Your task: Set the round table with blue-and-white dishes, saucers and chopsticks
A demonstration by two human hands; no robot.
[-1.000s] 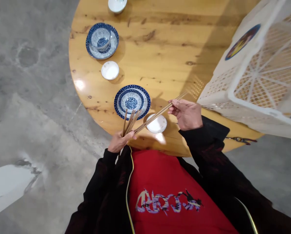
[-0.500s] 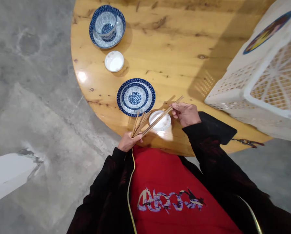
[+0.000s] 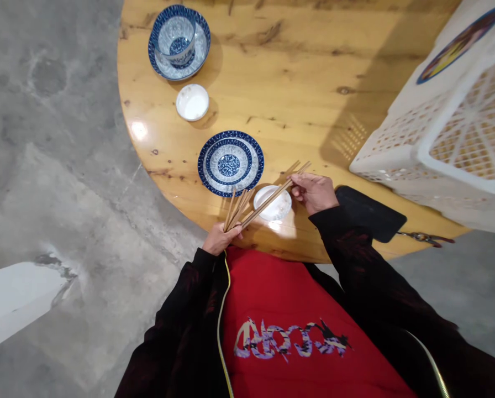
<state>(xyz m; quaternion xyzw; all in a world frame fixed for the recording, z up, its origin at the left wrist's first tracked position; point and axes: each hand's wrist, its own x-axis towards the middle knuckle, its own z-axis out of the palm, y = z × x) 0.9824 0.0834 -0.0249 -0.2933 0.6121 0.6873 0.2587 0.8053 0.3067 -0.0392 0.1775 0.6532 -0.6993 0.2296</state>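
My left hand point(image 3: 221, 239) is closed around a bunch of wooden chopsticks point(image 3: 240, 208), their upper ends fanned apart. Some longer-looking chopsticks point(image 3: 269, 200) slant up from it to my right hand point(image 3: 315, 192), whose fingertips pinch them near their far ends. Beneath these slanting sticks a small white bowl point(image 3: 281, 207) stands on the table, partly covered from view. Just beyond my left hand lies a blue-and-white plate point(image 3: 253, 179) with a smaller patterned dish point(image 3: 230, 164) on it.
Another white bowl point(image 3: 193, 103) stands farther back, near a patterned bowl point(image 3: 177, 38) on a plate point(image 3: 201, 55). A white plastic basket point(image 3: 400, 149) occupies the right side of the round wooden table point(image 3: 297, 83). By my right sleeve lies a black case point(image 3: 372, 215) with a strap.
The far tips of the slanting chopsticks have spread slightly apart at my right hand. Both hands keep their grip, and the dishes stay in place while the view shifts a little.
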